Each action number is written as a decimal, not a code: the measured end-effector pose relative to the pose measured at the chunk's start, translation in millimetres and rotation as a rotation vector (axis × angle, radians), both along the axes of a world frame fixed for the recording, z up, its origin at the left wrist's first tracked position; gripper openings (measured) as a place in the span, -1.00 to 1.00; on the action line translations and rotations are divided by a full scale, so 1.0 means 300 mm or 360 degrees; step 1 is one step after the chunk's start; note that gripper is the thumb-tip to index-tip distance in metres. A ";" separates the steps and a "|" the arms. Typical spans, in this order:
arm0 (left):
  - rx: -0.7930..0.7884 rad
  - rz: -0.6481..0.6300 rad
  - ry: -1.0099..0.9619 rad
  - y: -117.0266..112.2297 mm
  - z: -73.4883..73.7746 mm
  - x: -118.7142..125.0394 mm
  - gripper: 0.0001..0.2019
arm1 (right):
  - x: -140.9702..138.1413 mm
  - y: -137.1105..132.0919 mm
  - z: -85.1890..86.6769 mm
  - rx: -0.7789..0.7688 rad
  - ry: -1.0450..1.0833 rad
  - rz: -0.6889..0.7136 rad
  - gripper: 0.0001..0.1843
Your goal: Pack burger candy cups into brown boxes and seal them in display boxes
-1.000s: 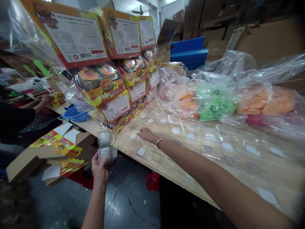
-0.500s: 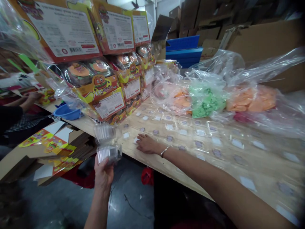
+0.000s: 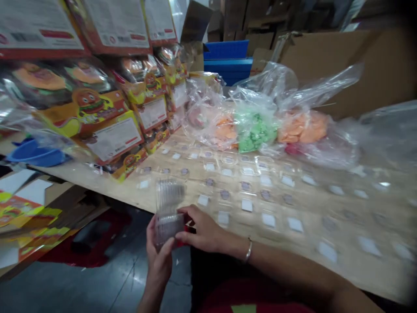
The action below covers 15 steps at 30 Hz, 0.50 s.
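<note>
My left hand (image 3: 158,256) grips a stack of clear plastic clamshell containers (image 3: 167,208) from below, just off the near edge of the plywood table (image 3: 107,184). My right hand (image 3: 202,230) has its fingers curled onto the right side of that same stack. Several open clear clamshells with small white and purple labels (image 3: 247,204) lie in rows on the table beyond my hands.
Stacked burger-toy boxes (image 3: 107,126) stand at the left. Clear bags of orange, green and pink pieces (image 3: 257,128) lie at the back. A blue bowl (image 3: 32,154) sits far left, cardboard boxes (image 3: 345,65) behind, and printed card sheets (image 3: 22,213) lie below left.
My right hand left the table surface and came back to the clamshell stack held by my left hand. The view swung right and downward.
</note>
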State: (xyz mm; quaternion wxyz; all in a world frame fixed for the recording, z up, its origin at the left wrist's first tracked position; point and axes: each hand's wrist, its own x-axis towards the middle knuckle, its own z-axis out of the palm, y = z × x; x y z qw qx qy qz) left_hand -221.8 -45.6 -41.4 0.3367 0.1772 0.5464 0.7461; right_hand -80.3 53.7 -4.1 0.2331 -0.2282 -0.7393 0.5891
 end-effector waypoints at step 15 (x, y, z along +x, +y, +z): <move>-0.0217 -0.1593 -0.0023 0.127 -0.044 0.632 0.17 | 0.788 -0.224 0.016 -0.0289 0.0167 -0.1053 -0.26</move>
